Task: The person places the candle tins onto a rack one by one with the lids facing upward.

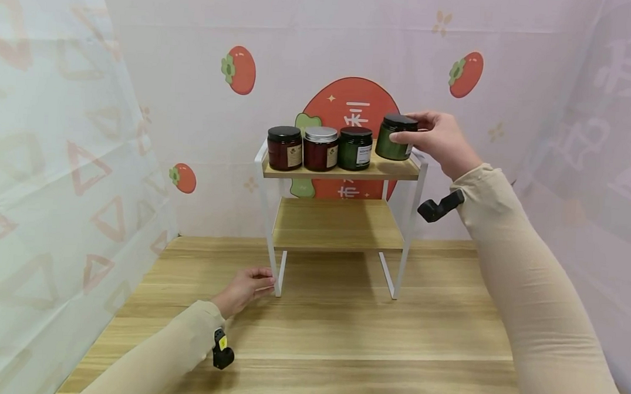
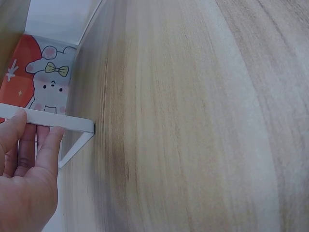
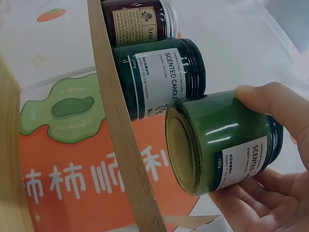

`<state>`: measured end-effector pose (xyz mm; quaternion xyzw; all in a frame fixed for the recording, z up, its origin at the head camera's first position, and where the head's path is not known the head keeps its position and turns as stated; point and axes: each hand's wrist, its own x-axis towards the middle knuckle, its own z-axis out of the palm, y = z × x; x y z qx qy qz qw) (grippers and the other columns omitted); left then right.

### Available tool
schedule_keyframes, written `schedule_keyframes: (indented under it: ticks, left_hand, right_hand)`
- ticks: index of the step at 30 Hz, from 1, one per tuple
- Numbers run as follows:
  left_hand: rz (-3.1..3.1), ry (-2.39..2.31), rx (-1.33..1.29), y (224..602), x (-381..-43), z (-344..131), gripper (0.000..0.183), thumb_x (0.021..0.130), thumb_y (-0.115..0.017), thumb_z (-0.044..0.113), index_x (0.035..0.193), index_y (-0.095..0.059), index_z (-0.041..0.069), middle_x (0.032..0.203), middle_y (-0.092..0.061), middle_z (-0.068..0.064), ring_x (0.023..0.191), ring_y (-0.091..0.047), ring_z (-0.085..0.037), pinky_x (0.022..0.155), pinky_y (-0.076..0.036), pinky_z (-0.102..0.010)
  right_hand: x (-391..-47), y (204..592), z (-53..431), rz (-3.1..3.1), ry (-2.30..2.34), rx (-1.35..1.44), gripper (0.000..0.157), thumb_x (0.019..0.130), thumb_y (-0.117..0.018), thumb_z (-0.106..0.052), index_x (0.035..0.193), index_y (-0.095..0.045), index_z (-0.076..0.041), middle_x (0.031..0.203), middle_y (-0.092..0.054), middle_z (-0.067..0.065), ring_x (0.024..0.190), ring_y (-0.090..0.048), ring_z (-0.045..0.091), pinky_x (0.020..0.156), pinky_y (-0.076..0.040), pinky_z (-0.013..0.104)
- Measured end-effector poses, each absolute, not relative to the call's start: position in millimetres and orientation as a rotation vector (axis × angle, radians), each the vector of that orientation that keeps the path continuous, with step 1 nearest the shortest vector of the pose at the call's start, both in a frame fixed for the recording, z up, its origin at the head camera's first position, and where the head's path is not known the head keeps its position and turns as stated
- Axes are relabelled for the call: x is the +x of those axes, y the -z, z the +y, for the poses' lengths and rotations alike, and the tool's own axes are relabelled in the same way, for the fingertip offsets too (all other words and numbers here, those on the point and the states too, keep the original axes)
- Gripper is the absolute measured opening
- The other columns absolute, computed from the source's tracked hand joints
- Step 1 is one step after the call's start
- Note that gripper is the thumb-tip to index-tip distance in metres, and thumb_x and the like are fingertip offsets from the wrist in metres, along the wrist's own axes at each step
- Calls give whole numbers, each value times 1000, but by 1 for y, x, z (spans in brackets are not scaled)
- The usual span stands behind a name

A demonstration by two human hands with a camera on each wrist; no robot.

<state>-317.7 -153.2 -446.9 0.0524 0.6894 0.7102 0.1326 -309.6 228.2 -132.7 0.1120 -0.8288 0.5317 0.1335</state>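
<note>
My right hand (image 1: 438,138) grips a green scented candle jar (image 1: 393,148) with a black lid, thumb on one side and fingers on the other. The right wrist view shows this jar (image 3: 224,140) tilted, its glass base in sight, just off the shelf edge. On the top board (image 1: 343,173) of a small two-tier rack stand a second green candle jar (image 1: 353,154), a dark red jar (image 1: 320,153) with a silver lid and another dark red jar (image 1: 284,153) with a black lid. My left hand (image 1: 245,289) holds the rack's white front leg (image 2: 72,123) low down, between thumb and fingers.
The rack's lower board (image 1: 341,224) lies under the jars. It stands on a wood-grain table (image 1: 341,345). Behind hangs a pale cloth (image 1: 323,21) printed with persimmons, and more cloth (image 1: 47,167) closes off the left side.
</note>
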Motion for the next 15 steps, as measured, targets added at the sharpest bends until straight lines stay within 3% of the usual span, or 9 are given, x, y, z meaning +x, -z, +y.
schedule_keyframes:
  ticks: [3, 8, 15]
  left_hand:
    - [2005, -2057, 158, 447, -317, -154, 14, 94, -56, -5, 108, -55, -7, 108, -60, -14, 98, -63, -19, 96, -56, -35]
    - [2002, -2060, 156, 446, -317, -154, 14, 93, -57, -4, 107, -56, -7, 104, -60, -11, 96, -63, -18, 95, -56, -35]
    - [1990, -2075, 156, 445, -315, -154, 17, 93, -58, -4, 109, -55, -9, 102, -61, -10, 93, -63, -17, 92, -58, -32]
  right_hand:
    - [-311, 133, 228, -2424, -1519, 322, 63, 84, -76, -23, 137, -50, -4, 108, -59, -5, 98, -57, 7, 92, -52, 18]
    - [-314, 134, 228, -2459, -1476, 330, 63, 84, -75, -26, 139, -49, -6, 117, -57, -2, 104, -54, 10, 103, -47, 35]
    - [-317, 137, 229, -2487, -1430, 346, 63, 84, -75, -29, 137, -50, -7, 125, -55, 3, 103, -52, 12, 89, -46, 31]
